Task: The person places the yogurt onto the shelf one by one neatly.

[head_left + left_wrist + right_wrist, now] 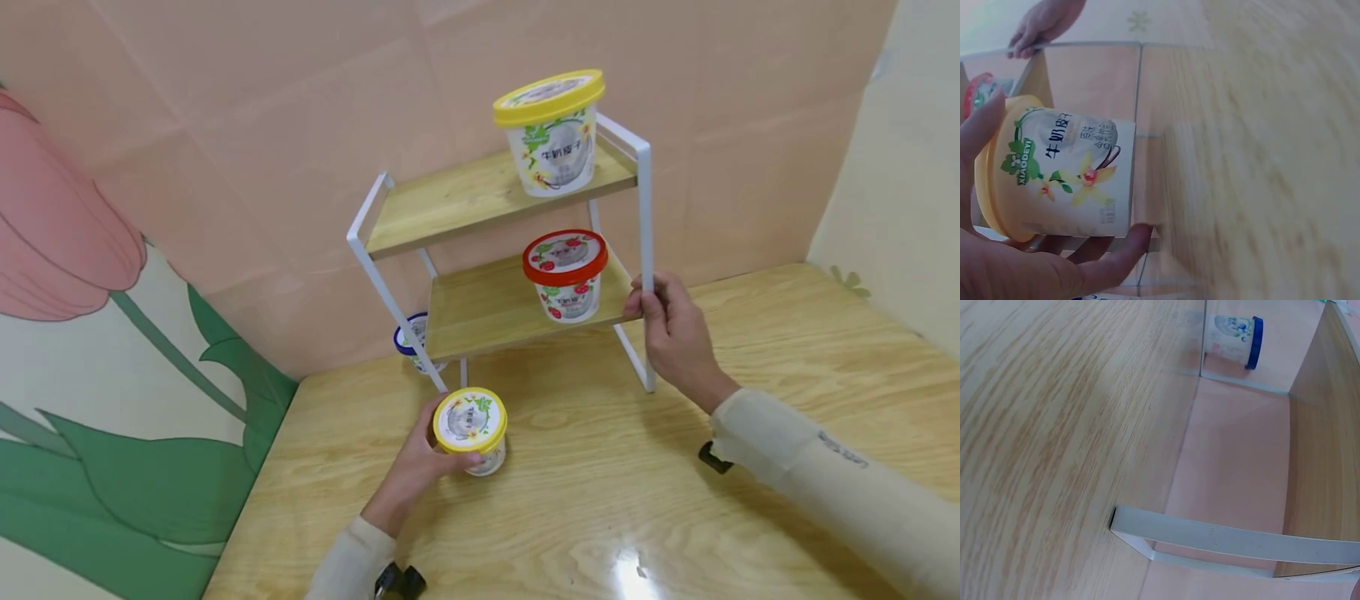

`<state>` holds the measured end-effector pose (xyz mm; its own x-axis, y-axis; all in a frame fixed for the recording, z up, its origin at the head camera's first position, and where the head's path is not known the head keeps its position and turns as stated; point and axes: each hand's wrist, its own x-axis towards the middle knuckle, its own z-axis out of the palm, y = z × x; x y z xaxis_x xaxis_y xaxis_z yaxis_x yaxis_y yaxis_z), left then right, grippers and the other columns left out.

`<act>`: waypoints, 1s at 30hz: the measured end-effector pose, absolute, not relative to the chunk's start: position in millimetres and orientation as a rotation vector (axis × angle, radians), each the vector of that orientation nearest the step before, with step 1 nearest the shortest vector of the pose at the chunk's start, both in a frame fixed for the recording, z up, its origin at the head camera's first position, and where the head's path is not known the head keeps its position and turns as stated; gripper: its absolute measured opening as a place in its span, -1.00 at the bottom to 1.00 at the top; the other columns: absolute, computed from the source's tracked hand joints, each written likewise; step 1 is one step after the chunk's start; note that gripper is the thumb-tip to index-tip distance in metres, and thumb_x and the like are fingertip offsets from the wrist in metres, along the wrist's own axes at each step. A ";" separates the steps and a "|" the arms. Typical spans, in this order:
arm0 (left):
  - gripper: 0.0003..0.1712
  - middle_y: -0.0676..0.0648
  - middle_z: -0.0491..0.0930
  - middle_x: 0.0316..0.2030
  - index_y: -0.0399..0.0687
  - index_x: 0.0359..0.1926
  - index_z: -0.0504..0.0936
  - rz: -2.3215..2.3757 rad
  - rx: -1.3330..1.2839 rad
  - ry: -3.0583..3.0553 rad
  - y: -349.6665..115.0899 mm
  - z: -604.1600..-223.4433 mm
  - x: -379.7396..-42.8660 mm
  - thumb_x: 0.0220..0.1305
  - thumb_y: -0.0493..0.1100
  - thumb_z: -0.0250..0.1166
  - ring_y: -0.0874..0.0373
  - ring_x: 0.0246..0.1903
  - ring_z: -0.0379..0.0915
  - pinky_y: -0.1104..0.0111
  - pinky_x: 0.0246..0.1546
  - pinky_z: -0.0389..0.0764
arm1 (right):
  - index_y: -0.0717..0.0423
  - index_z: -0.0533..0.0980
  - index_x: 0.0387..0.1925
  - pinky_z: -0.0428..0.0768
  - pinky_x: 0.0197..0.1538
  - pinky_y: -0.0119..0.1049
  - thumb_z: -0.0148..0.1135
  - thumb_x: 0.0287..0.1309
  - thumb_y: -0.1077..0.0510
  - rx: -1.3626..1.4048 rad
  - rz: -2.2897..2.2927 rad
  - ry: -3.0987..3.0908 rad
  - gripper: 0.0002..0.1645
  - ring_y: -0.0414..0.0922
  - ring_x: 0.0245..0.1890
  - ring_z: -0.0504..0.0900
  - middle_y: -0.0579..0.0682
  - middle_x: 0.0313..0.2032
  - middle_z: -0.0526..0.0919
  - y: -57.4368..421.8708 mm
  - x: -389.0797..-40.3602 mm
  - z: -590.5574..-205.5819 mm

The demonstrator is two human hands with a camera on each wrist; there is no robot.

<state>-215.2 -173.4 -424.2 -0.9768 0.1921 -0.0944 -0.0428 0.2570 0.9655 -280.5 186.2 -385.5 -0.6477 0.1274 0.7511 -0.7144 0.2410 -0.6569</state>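
Note:
My left hand [416, 462] grips a white paper tub with a yellow lid [471, 425], thumb and fingers round its side, in front of the shelf's left leg. In the left wrist view the tub [1079, 175] shows its flower print, with the fingers curled along it. My right hand [678, 337] holds the white metal leg [646, 250] of a two-tier rack at the lower board's right end. On the upper wooden board [442, 200] stands another yellow-lidded tub [555, 137]. A red-lidded tub [566, 275] sits on the lower board [480, 308].
Behind the rack's left leg a blue-lidded tub [409, 335] stands on the wooden table [585, 483], partly hidden. A pink backdrop [300, 167] rises behind the rack, and a wall with a painted tulip [60, 225] is at the left.

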 end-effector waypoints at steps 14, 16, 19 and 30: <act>0.18 -0.05 0.28 0.42 0.17 0.49 0.14 1.831 0.115 2.323 -173.8 -416.5 -216.0 -0.10 -0.11 0.64 -0.05 0.46 0.11 -0.07 0.50 0.15 | 0.52 0.38 -0.02 0.61 -0.15 -0.65 -0.12 0.45 0.39 0.551 1.480 -1.787 -0.77 -0.39 -0.30 0.58 -0.28 -0.34 0.54 186.1 -280.7 -385.7; 0.20 -0.06 0.27 0.43 0.16 0.50 0.13 1.826 0.109 2.326 -173.8 -414.6 -215.6 -0.11 -0.11 0.65 -0.07 0.47 0.08 -0.08 0.50 0.14 | 0.51 0.38 -0.02 0.61 -0.14 -0.65 -0.11 0.45 0.39 0.565 1.470 -1.785 -0.78 -0.40 -0.29 0.58 -0.28 -0.34 0.54 186.6 -281.5 -386.3; 0.20 -0.05 0.27 0.43 0.17 0.50 0.13 1.819 0.113 2.335 -174.2 -413.5 -216.1 -0.11 -0.10 0.65 -0.07 0.48 0.07 -0.09 0.50 0.14 | 0.49 0.39 -0.01 0.61 -0.14 -0.66 -0.11 0.44 0.40 0.579 1.453 -1.785 -0.78 -0.41 -0.28 0.58 -0.27 -0.33 0.54 187.2 -282.2 -386.9; 0.17 -0.02 0.27 0.43 0.19 0.50 0.14 1.833 0.171 2.331 -176.3 -406.1 -216.0 -0.08 -0.17 0.63 -0.06 0.48 0.08 -0.13 0.49 0.13 | 0.51 0.38 -0.01 0.61 -0.15 -0.64 -0.12 0.45 0.41 0.567 1.478 -1.780 -0.77 -0.38 -0.30 0.58 -0.26 -0.34 0.54 187.0 -282.1 -387.0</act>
